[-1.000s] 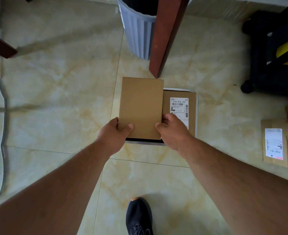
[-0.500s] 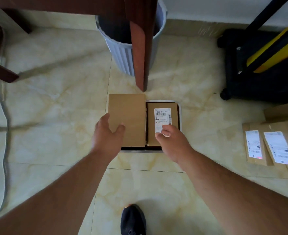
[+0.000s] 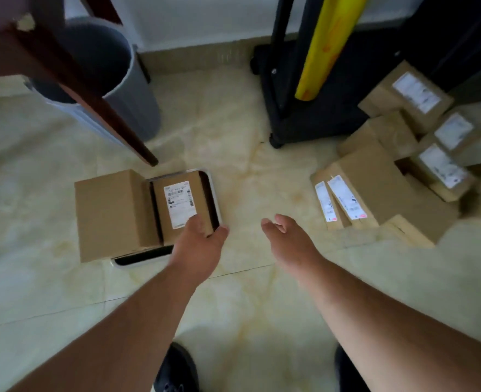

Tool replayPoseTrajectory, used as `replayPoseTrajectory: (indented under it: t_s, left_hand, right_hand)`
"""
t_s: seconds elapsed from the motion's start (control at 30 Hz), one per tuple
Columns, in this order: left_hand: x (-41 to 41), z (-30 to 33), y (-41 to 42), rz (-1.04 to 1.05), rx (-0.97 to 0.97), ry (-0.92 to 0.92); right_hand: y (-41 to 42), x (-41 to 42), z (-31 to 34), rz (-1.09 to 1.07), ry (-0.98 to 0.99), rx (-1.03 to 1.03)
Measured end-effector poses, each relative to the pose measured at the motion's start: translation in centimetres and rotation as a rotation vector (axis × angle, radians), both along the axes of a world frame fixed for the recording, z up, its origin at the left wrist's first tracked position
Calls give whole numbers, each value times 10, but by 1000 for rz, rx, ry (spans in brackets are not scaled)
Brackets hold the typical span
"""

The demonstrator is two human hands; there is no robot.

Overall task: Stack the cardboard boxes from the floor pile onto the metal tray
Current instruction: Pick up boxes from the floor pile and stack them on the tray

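A metal tray [image 3: 215, 193] lies on the floor left of centre. On it stand two cardboard boxes side by side: a taller plain box [image 3: 112, 213] on the left and a lower labelled box [image 3: 181, 205] on the right. My left hand [image 3: 199, 244] hovers over the tray's near right corner, fingers apart, holding nothing. My right hand [image 3: 287, 239] is open above bare floor between the tray and the floor pile [image 3: 389, 176]. That pile of several cardboard boxes, some with white labels, lies at the right.
A dark red table leg [image 3: 112, 120] comes down just behind the tray, with a grey ribbed bin [image 3: 126, 89] behind it. A black wheeled stand [image 3: 313, 108] with a yellow roll [image 3: 327, 43] stands at the back. My shoes [image 3: 177, 369] are at the bottom.
Both hands have let go of the plain box, which now rests on the tray. They have drawn back and shifted right, and the view has swung right to reveal the floor pile.
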State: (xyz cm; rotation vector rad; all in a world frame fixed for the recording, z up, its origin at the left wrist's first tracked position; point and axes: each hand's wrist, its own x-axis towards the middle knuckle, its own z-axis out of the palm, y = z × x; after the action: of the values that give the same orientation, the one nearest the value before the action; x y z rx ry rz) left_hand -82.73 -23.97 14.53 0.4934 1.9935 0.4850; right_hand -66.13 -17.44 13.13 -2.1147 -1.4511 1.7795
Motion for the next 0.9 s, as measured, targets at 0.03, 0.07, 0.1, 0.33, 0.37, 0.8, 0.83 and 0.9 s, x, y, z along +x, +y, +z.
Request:
replayPoseTrajectory:
  t_s: [0.03,0.07,0.1,0.33,0.37,0.8,0.83,0.9]
  left_hand:
    - [21,3,5,-19,-4,-7]
    - [43,7,11,-34,0,-14]
    - [64,10,16,-41,4,-23]
    - [204,43,45,-87,19,-82]
    - [221,48,49,-94,17,-85]
    - [326,78,94,-122,-19,-179]
    - [329,77,97,-122,-25,-189]
    - [333,77,104,-125,-34,-217]
  right_hand:
    - [3,21,3,-26,2,1]
    - [6,43,7,-55,1,-2]
    - [8,65,11,-87,0,-10]
    - [29,209,43,-199,-42,7]
    - [32,227,47,-205,-47,6]
    - [84,365,80,-182,-183,22]
    - [88,369,80,-185,-199,23]
    - [95,375,82,-189,-214,20]
